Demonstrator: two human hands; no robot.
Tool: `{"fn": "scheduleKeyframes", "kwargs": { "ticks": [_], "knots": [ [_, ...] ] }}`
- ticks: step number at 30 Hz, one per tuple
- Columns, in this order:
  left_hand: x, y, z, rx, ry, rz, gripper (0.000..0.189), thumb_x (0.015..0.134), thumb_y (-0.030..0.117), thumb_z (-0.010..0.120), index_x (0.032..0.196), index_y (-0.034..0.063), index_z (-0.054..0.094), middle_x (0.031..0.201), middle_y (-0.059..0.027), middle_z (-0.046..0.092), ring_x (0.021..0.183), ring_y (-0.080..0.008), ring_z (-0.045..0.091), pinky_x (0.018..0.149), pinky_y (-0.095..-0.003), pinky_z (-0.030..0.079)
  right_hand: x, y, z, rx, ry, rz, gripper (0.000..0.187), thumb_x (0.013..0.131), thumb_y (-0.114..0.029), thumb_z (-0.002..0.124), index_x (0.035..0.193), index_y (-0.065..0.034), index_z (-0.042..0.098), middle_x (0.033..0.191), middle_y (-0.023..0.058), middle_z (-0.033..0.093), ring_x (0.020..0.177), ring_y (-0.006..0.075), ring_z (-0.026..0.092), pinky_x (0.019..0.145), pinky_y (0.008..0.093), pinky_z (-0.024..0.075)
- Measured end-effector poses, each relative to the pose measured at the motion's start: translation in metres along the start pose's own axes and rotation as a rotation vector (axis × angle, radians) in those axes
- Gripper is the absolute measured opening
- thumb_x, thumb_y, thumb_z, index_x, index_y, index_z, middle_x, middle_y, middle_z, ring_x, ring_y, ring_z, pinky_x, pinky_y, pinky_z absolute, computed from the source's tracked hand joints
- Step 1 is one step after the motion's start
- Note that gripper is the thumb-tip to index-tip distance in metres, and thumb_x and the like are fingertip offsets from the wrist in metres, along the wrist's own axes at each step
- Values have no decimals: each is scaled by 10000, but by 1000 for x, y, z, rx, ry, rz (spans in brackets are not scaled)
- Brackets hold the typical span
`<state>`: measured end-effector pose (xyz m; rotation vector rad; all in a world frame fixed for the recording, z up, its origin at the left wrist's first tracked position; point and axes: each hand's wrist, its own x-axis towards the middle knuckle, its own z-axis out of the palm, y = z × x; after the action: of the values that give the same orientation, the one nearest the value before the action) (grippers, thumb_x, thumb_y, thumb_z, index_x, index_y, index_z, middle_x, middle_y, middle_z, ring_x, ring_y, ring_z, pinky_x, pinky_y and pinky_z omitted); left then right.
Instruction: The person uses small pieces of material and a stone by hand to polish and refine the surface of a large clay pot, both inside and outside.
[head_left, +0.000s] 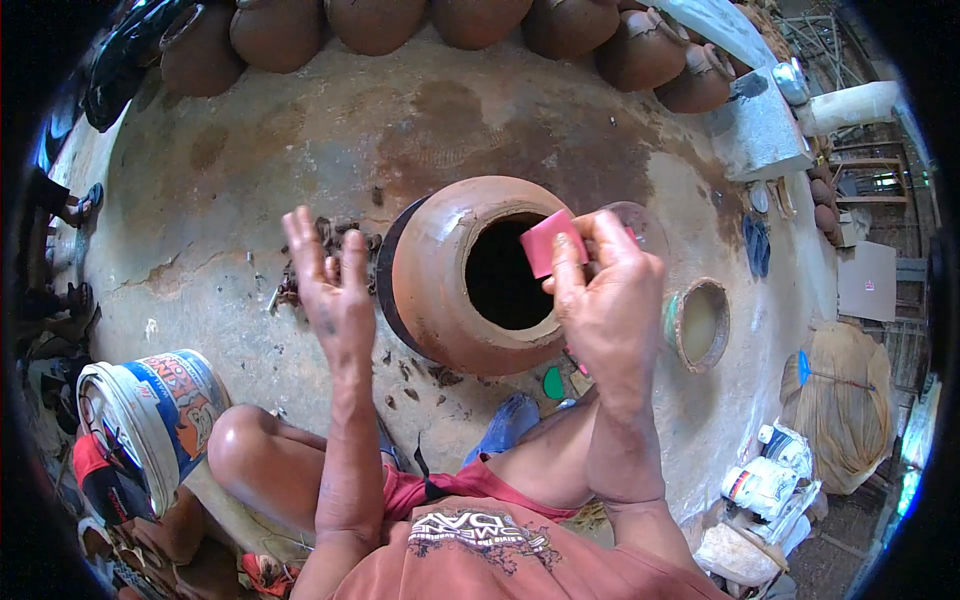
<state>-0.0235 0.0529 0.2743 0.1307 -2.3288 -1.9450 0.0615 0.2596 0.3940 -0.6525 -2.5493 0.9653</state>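
Note:
A large round clay pot (435, 262) with a wide mouth stands in front of me on the floor, a dark disc-like base (391, 277) showing at its left side. My right hand (611, 300) pinches a flat pink square piece (551, 240) between thumb and fingers, over the right part of the pot's mouth; its material I cannot tell. To the left of the pot, my left hand (334, 300) is raised with fingers apart and holds nothing. Dark clay scraps (337, 236) lie on the floor behind that hand. Below the pot lies a flat green piece (553, 383).
Right of the pot stands a bowl of cloudy liquid (701, 322). Several clay pots (487, 19) line the far edge. A white plastic bucket (150, 420) is at left, beside my knee. Plastic containers (761, 487) lie at lower right. Another person's foot (81, 210) shows at far left.

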Motion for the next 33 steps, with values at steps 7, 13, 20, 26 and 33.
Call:
{"fn": "scheduleKeyframes", "kwargs": {
  "ticks": [7,13,20,26,33],
  "knots": [
    [-41,16,31,-45,-383,268,604,1087,337,595,1617,66,493,1673,-160,479,1635,-375,266,1318,-553,158,-2,-3,25,-165,22,-4,150,982,-116,680,903,7,646,702,272,690,710,457,735,607,539,574],
    [-45,23,30,89,-437,277,586,1113,393,518,1603,73,521,1667,-177,483,1626,-334,297,1322,-506,155,-1,-9,33,-194,-6,-13,158,989,-127,665,924,17,660,729,269,705,733,458,742,646,551,588],
    [-49,24,36,26,-384,277,584,1079,378,559,1572,65,558,1620,-219,519,1578,-372,371,1303,-544,173,-2,-12,40,-198,-16,-162,134,974,-104,683,1003,27,674,845,250,748,799,432,759,704,525,604],
    [-47,15,38,-7,-344,282,588,1068,405,575,1552,70,586,1608,-275,506,1543,-416,410,1295,-552,186,-2,-9,47,-94,-21,-196,103,932,-69,717,994,12,701,847,246,737,816,437,742,704,515,583],
    [-44,14,42,-36,-370,287,579,1078,401,556,1546,63,593,1620,-267,500,1531,-412,427,1287,-539,218,0,4,49,-73,-32,-279,63,906,-72,696,937,-17,691,806,216,740,786,381,761,688,495,595]
  ]
}}
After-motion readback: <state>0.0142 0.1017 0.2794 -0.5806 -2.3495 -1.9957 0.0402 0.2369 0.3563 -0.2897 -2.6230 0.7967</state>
